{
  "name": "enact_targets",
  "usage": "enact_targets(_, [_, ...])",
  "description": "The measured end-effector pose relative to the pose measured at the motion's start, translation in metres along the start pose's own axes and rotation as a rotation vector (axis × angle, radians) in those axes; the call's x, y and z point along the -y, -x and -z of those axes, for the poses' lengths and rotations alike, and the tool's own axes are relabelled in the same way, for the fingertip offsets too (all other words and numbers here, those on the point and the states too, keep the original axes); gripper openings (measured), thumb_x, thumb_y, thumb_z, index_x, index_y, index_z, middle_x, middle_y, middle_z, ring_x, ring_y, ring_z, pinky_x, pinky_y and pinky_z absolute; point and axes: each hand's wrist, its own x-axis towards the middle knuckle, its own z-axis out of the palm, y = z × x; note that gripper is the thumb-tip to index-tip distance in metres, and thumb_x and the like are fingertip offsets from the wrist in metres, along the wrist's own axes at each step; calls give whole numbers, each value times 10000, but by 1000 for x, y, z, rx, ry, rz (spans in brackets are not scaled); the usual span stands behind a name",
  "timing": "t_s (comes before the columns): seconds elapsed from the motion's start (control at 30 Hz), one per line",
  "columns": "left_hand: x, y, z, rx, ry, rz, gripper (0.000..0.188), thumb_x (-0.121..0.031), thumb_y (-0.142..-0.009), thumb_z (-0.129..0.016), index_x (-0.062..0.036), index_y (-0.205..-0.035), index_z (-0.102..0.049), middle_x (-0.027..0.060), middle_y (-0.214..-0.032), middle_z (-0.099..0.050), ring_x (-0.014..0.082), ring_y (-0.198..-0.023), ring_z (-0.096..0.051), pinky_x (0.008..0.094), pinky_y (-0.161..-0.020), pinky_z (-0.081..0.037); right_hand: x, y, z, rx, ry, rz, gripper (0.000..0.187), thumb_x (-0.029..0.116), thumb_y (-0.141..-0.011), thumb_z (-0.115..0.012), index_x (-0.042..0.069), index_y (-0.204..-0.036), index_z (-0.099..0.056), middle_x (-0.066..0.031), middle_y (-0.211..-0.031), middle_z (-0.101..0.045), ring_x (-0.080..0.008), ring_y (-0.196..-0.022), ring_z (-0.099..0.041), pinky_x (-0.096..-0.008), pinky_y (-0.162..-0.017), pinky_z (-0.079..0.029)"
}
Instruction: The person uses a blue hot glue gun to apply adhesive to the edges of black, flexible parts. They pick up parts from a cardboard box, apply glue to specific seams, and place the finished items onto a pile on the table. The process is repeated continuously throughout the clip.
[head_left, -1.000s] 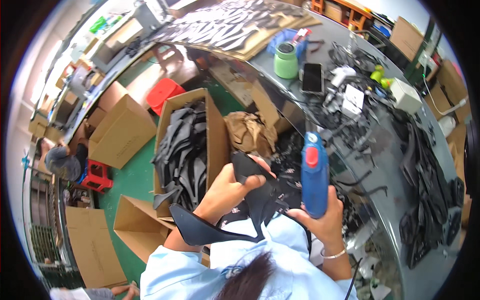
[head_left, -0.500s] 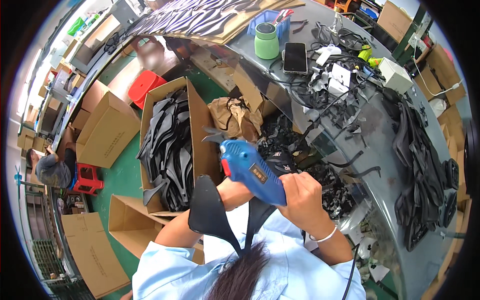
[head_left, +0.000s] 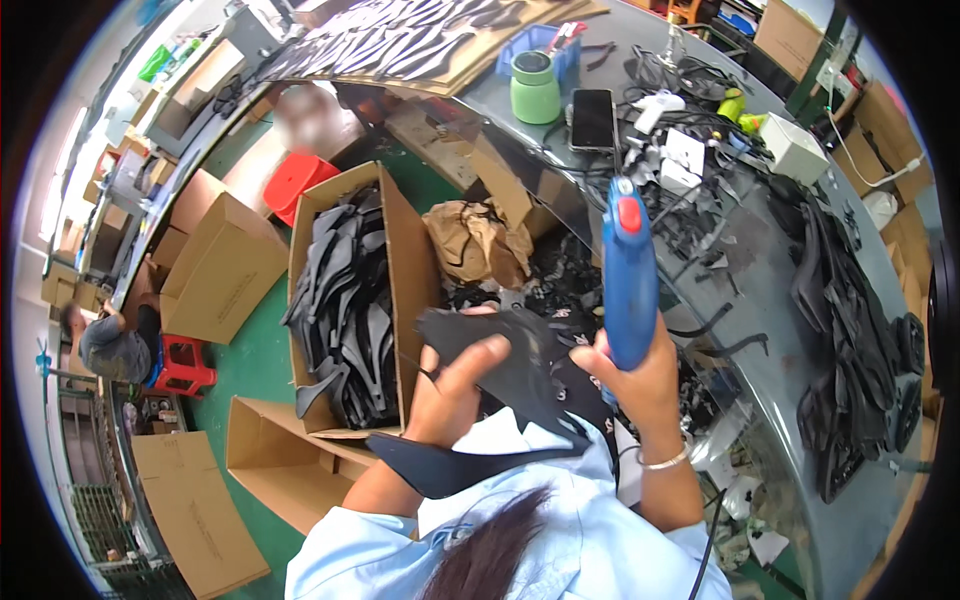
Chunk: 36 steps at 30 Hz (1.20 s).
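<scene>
My left hand (head_left: 452, 392) is closed on a black, curved sheet piece (head_left: 525, 350), its thumb lying over the top. A long black arm of that material hangs across my chest toward my left forearm. My right hand (head_left: 645, 378) grips blue electric scissors (head_left: 630, 285) with a red button, held upright beside the piece and apart from it. The blade end points away from me and is hard to make out against the table clutter. Below and beyond my hands lies a heap of black scraps (head_left: 570, 270).
A cardboard box (head_left: 412, 300) full of black and grey cut pieces stands at left. The grey table (head_left: 760, 300) on the right carries a green jar (head_left: 535, 90), a phone (head_left: 593, 120), scraps and stacked black pieces (head_left: 850, 330). A person (head_left: 115, 345) sits on a red stool at far left.
The electric scissors have swung right, away from my left hand, and now stand upright. My left hand has come into view with the black piece, which has turned across my chest.
</scene>
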Motion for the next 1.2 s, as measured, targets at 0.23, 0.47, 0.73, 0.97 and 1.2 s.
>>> enact_targets(0.23, [-70, -14, 11, -214, -150, -480, 300, -43, -791, -600, 21, -1081, -555, 109, -985, -634, 174, -895, -611, 293, -818, -478, -20, 56, 19, 346, 384, 298, 412, 265, -615, -810, 52, -743, -483, -99, -565, -553, -301, -502, -569, -371, -501, -449])
enact_targets(0.47, [-91, -5, 3, -192, -307, -570, 298, -81, -787, -635, 8, -1067, -586, 93, -958, -637, 154, -882, -606, 279, -817, -468, -31, 65, 14, 420, 440, 377, 327, 196, -588, -759, 60, -718, -491, -72, -522, -522, -262, -452, -527, -351, -471, -397])
enact_targets(0.73, [-93, 0, 0, -171, -395, -576, 267, -80, -772, -653, -7, -1027, -622, 73, -915, -639, 135, -846, -600, 255, -793, -463, -27, 66, 16, 435, 439, 347, 323, 176, -573, -751, 60, -712, -483, -86, -540, -513, -279, -474, -529, -363, -479, -410])
enact_targets(0.97, [-94, 4, 1, -123, -463, -564, 273, -94, -758, -665, -11, -1016, -631, 72, -904, -643, 128, -823, -602, 244, -770, -464, -24, 65, 16, 442, 399, 387, 298, 182, -601, -744, 68, -702, -488, -70, -509, -512, -258, -445, -531, -347, -474, -406])
enact_targets(1.2, [-81, 4, 0, -110, -349, -658, 304, -89, -795, -616, 27, -1068, -546, 166, -927, -641, 209, -828, -636, 301, -769, -519, -20, 68, 7, 386, 323, 369, 346, 162, -557, -760, 55, -691, -459, -93, -546, -497, -282, -479, -530, -363, -466, -411])
